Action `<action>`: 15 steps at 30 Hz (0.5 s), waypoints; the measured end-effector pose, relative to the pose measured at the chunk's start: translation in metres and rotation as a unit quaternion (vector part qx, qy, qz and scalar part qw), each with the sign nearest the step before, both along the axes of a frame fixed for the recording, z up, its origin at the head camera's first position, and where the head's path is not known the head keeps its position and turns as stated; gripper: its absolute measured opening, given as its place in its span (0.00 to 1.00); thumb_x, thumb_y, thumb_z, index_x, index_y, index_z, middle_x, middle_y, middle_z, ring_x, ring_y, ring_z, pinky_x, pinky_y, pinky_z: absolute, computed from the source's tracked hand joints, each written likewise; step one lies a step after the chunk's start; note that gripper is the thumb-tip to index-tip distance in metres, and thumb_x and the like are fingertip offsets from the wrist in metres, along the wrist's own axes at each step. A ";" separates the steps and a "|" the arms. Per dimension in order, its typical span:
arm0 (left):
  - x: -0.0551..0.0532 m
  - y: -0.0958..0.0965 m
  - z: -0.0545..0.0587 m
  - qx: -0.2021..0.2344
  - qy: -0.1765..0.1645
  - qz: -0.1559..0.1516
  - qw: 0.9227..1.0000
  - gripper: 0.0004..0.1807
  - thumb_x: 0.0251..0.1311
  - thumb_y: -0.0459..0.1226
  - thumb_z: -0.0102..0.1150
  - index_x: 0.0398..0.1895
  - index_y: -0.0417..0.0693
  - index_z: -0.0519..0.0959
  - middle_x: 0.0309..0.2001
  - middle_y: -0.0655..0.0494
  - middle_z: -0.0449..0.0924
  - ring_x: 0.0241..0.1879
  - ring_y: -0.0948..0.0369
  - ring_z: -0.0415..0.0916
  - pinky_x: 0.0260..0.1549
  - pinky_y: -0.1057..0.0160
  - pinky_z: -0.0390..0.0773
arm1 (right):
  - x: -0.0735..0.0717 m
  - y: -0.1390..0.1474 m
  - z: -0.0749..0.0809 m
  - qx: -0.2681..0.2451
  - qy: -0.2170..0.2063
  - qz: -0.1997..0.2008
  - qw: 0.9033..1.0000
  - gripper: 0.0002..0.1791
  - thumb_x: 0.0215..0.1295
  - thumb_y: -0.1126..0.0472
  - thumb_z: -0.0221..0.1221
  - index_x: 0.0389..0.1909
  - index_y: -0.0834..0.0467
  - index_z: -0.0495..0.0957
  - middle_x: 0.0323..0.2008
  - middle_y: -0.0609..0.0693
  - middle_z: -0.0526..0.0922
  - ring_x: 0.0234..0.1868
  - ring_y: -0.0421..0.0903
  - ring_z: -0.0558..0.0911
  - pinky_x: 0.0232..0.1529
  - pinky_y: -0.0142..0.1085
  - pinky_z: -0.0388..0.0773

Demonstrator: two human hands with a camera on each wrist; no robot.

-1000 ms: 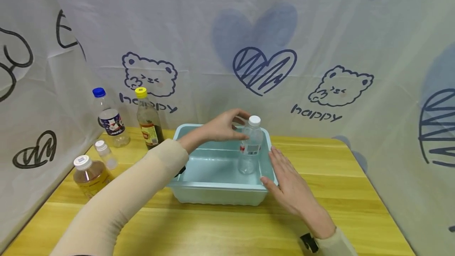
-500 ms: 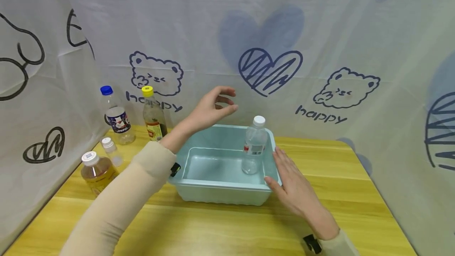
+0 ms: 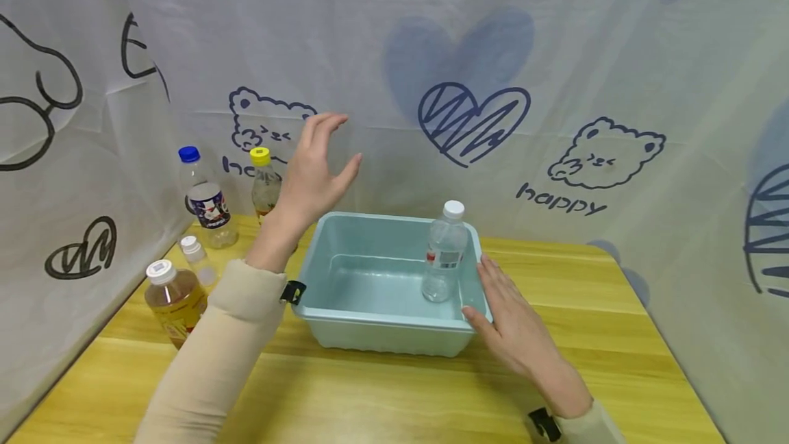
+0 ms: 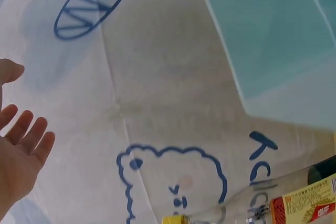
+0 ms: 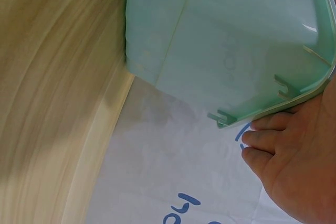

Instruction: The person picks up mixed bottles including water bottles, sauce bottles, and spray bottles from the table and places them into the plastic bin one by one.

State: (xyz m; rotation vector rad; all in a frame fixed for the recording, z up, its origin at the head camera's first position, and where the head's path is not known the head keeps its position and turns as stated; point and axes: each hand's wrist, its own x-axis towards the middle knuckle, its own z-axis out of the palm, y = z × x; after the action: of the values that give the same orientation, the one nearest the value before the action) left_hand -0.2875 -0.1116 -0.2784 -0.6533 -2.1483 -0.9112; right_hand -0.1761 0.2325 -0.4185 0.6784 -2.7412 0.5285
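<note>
A clear plastic bottle (image 3: 445, 252) with a white cap stands upright inside the light blue plastic tub (image 3: 388, 323), at its right end. My left hand (image 3: 311, 173) is raised behind the tub's back left corner, fingers apart and holding nothing; it overlaps the yellow-capped bottle (image 3: 261, 180) in the head view. In the left wrist view that bottle shows its yellow and red label (image 4: 304, 205). My right hand (image 3: 514, 327) rests with straight fingers along the tub's right rim, and the right wrist view shows those fingers (image 5: 268, 140) right at the rim.
Left of the tub stand a blue-capped bottle (image 3: 209, 204), a small white-capped bottle (image 3: 198, 262) and a wide bottle of amber liquid (image 3: 177, 303), partly behind my left sleeve (image 3: 209, 355). A printed cloth (image 3: 382, 40) hangs behind the wooden table (image 3: 573, 286).
My left hand has moved away from the clear bottle, up and to the left, its fingers spreading. The bottle stays standing in the tub. My right hand keeps its place at the rim.
</note>
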 end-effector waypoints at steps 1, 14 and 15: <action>0.001 -0.003 0.001 -0.001 0.015 0.016 1.000 0.32 0.69 0.36 0.66 0.73 0.38 0.67 0.70 0.41 0.65 0.66 0.47 0.69 0.62 0.48 0.76 | 0.000 0.000 0.000 0.000 0.000 0.000 1.000 0.43 0.81 0.44 0.50 0.81 0.68 0.49 0.82 0.61 0.47 0.81 0.61 0.52 0.79 0.57 0.54; 0.006 -0.057 -0.019 0.078 0.079 0.126 0.986 0.30 0.68 0.35 0.66 0.70 0.35 0.69 0.67 0.37 0.68 0.66 0.46 0.70 0.68 0.51 0.73 | -0.001 0.000 -0.001 -0.002 -0.001 0.001 1.000 0.43 0.81 0.44 0.50 0.81 0.68 0.49 0.82 0.61 0.47 0.81 0.63 0.53 0.78 0.59 0.55; 0.005 -0.061 -0.023 0.083 0.070 0.135 0.985 0.31 0.68 0.35 0.66 0.70 0.35 0.69 0.68 0.37 0.67 0.66 0.46 0.70 0.68 0.51 0.72 | -0.001 0.000 -0.001 -0.001 -0.001 0.001 1.000 0.43 0.81 0.44 0.50 0.81 0.68 0.49 0.82 0.61 0.47 0.81 0.63 0.53 0.78 0.59 0.55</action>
State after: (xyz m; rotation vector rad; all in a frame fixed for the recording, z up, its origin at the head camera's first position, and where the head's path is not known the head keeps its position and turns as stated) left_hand -0.2821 -0.1721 -0.3017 -0.3234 -1.9531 -0.8588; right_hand -0.1769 0.2324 -0.4197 0.6797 -2.7407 0.5334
